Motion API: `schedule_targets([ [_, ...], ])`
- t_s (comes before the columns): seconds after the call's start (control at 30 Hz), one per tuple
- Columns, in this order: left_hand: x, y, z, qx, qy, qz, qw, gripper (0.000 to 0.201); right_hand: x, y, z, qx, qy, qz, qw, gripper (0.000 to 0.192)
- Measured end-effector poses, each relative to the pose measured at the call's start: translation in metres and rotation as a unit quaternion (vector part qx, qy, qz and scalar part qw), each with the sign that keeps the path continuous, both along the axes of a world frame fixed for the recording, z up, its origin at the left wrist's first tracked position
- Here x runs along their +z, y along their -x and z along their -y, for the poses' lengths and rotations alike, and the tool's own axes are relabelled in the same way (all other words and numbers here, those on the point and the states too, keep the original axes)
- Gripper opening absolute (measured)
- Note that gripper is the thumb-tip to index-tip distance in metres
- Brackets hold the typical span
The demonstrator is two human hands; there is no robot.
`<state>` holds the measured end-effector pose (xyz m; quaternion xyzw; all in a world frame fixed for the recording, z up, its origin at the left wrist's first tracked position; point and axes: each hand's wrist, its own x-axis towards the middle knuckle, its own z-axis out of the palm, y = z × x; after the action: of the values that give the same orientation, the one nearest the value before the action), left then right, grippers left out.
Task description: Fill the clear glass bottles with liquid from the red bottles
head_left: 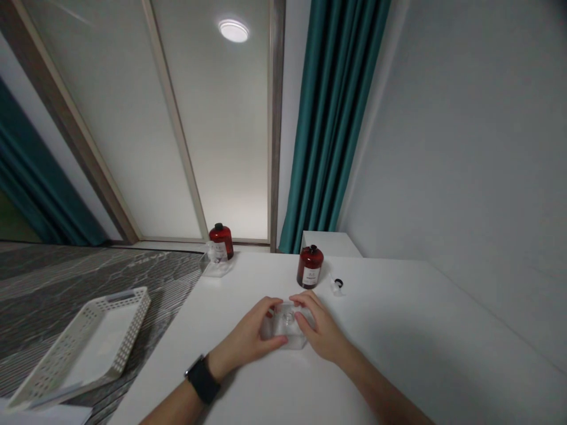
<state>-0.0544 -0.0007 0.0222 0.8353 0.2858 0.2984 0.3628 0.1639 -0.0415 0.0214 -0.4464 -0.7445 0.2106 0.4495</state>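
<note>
Room: frosted door point(230, 136) at back, white tbl point(376, 354) up front.
Basket point(138, 333): white, perforated, L of tbl.
L bottle point(221, 239): red, upright, at tbl's far L corner w/ clear tray point(215, 273).
L hand point(245, 337): watch point(202, 379) on wrist; fingers clamped on box's L side, thumb at near edge.
Box point(292, 342): clear, btwn hands, mid tbl. I'd guess light, stiff, slick, maybe brittle; I'd hold opp. edges, gently.
R bottle point(310, 265): red, upright, just beyond box.
R hand point(323, 335): fingers at far edge, thumb over top, closed on box afaict.
Ring point(339, 283): black, on small clear pc.
</note>
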Motion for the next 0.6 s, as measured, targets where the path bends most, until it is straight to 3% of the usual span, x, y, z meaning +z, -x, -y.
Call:
schedule_targets([
  [0.1, 0.004, 0.001, -0.001, 0.001, -0.017, 0.013, 1.0, 0.06, 0.0, -0.001, 0.0, -0.01, 0.008, -0.007, 1.0, 0.029],
  [0.3, 0.008, 0.006, -0.003, -0.001, -0.018, 0.012, 1.0, 0.041, -0.005, -0.005, -0.002, -0.028, 0.031, -0.013, 0.999, 0.033],
  [0.47, -0.006, 0.0, -0.002, -0.007, 0.023, 0.023, 0.999, 0.074, -0.009, 0.004, 0.001, -0.033, 0.086, -0.036, 0.995, 0.041],
  [0.6, -0.01, -0.007, -0.002, 0.028, 0.032, 0.017, 0.999, 0.066, -0.01, 0.009, 0.004, -0.025, 0.08, -0.045, 0.996, 0.039],
])
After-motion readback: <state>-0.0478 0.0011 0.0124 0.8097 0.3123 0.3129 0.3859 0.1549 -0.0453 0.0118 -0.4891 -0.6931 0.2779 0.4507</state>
